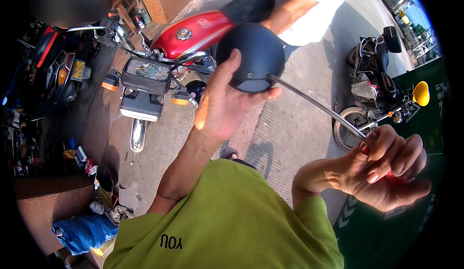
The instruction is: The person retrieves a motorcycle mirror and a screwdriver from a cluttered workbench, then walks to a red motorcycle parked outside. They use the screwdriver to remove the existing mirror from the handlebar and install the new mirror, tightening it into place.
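Note:
My left hand [222,102] holds up a black dome-shaped housing [253,51], thumb against its left side and fingers under its lower edge. A screw shows on the lower part of the dome, above a flat facet. My right hand [386,167] is closed round the red handle of a long screwdriver [319,105]. The metal shaft slants up to the left, and its tip meets the housing's lower right side, by the screw. Whether the tip sits in a second screw is too small to tell. Most of the handle is hidden by my fingers.
Beyond the housing stands a red motorcycle [193,32], with a person in a white shirt [319,8] next to it. Another motorcycle [372,85] is parked at the right. A blue bundle [87,232] lies at the lower left, and green panels [420,119] rise at the right.

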A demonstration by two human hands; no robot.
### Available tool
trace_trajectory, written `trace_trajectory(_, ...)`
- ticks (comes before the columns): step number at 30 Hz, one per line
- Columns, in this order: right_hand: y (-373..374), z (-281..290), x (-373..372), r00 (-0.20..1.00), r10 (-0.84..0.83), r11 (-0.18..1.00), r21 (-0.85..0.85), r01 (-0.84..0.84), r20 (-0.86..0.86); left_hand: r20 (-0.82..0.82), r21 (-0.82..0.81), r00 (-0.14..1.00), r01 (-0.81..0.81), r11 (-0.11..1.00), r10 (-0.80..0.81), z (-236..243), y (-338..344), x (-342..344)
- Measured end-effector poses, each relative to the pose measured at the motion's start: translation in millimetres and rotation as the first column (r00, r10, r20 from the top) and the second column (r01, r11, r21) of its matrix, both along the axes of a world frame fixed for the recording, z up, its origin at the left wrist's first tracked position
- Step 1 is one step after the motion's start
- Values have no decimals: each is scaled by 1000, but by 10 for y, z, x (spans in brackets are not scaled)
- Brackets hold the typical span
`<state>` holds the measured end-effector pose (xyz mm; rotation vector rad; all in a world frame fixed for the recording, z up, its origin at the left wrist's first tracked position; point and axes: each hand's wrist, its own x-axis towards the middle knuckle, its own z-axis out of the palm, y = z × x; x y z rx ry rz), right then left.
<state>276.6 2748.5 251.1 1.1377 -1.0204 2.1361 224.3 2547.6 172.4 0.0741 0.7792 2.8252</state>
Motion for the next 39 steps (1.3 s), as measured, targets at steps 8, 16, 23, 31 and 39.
trace_trajectory(8,-196,-174,16,596,-676,709,165,685,434,-52,-54,945,-326,944,324,-146,-62,-61)
trace_trajectory(16,77,-418,158,557,-413,808,572,-140,720,-198,-199,794,-607,770,575,-259,-349,-168)
trace_trajectory(23,78,-588,121,351,-304,725,454,-518,886,-390,-393,767,-639,662,509,-213,-424,-116)
trace_trajectory(31,-47,-744,195,728,-449,-118,843,526,-517,-319,-359,752,-660,660,578,-316,-517,-131)
trace_trajectory(39,-63,-543,2,529,-301,732,548,-405,794,-230,-313,717,-695,647,658,-325,-580,-46)
